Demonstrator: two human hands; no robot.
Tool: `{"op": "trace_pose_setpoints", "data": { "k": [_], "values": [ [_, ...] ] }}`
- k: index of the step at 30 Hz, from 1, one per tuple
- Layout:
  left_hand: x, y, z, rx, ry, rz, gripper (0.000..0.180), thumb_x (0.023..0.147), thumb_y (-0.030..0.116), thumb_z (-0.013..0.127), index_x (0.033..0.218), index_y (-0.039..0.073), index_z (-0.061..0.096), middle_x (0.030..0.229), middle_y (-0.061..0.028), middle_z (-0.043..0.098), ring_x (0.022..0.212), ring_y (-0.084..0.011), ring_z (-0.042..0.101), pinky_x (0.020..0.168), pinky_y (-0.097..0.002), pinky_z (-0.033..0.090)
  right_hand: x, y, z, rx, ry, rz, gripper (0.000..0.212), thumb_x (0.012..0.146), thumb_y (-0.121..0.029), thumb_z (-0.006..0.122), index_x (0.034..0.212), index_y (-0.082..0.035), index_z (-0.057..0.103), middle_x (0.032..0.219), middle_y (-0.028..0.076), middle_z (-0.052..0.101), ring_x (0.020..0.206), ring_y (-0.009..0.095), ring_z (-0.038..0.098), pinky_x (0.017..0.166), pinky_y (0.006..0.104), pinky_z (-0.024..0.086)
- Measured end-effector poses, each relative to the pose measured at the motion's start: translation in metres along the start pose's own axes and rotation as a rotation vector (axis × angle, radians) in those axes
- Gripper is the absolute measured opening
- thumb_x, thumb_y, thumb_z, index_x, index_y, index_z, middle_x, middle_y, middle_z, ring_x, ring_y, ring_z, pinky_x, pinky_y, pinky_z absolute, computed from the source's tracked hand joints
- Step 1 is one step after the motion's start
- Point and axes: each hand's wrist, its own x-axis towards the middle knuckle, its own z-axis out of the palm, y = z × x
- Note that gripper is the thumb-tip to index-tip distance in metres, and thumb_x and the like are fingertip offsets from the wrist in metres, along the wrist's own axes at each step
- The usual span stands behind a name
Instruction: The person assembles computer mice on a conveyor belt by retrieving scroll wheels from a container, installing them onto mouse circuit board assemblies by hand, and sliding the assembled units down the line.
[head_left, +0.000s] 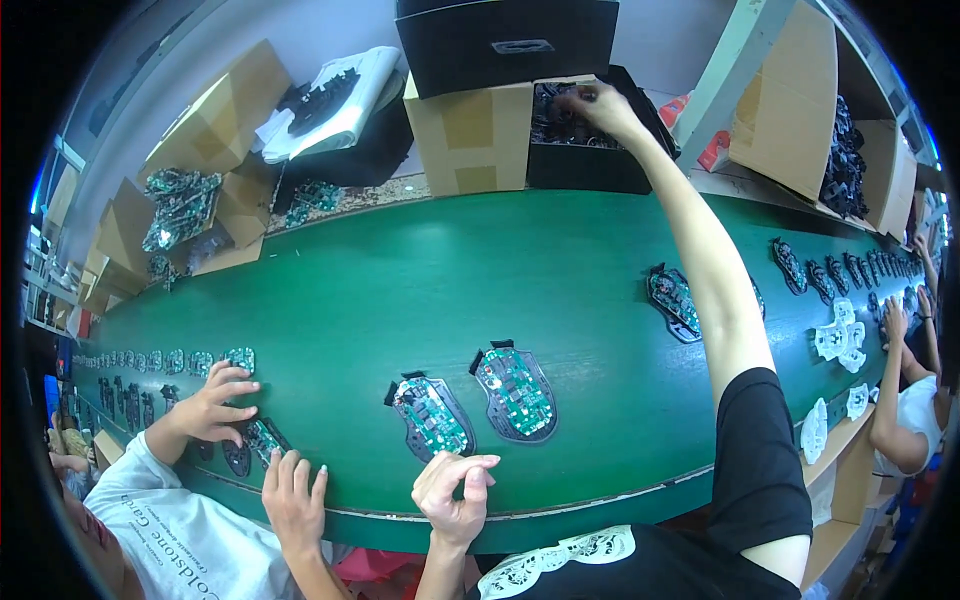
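Observation:
My right arm stretches far forward, and my right hand [600, 108] dips into a black box [588, 168] full of small black plastic parts [558, 125]. Its fingers are bent among the parts; what they grip is hidden. By the near edge of the green bench, my left hand [455, 497] is curled closed, its palm hidden. Just beyond it lies a dark shell with a green circuit board [432, 415]. A second shell with a circuit board [517, 392] sits to its right. Another board assembly [673, 300] rests beside my right forearm, which partly covers one more.
A co-worker's hands [215, 408] handle a board piece at left, near rows of boards [175, 362]. Cardboard boxes [478, 140] line the far edge. More assemblies [788, 265] and white plastic pieces [840, 335] lie at right, where other people work.

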Motion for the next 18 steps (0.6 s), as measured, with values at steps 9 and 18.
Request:
{"op": "trace_pose_setpoints", "data": {
  "k": [9,18],
  "values": [
    [0.001,-0.003,-0.004,0.028,0.011,0.032,0.012,0.092,0.008,0.066,0.087,0.004,0.076,0.062,-0.0040,0.067,0.054,-0.0154,0.058,0.053,-0.0281,0.044,-0.027,-0.053,-0.039,1.367,-0.185,0.432,0.036,0.098,-0.044,0.065,0.110,-0.011,0.059,0.089,0.002,0.060,0.065,0.012,0.056,0.042,0.0207,0.037],
    [0.003,-0.005,-0.004,0.135,-0.025,0.094,0.008,0.086,0.004,0.067,0.086,0.004,0.075,0.071,-0.0056,0.070,0.055,-0.0193,0.056,0.053,-0.0317,0.043,-0.007,-0.002,-0.014,-0.067,0.351,-0.080,0.053,0.092,-0.055,0.066,0.112,-0.007,0.075,0.107,0.018,0.075,0.102,0.040,0.071,0.089,0.0448,0.053]
  ]
}}
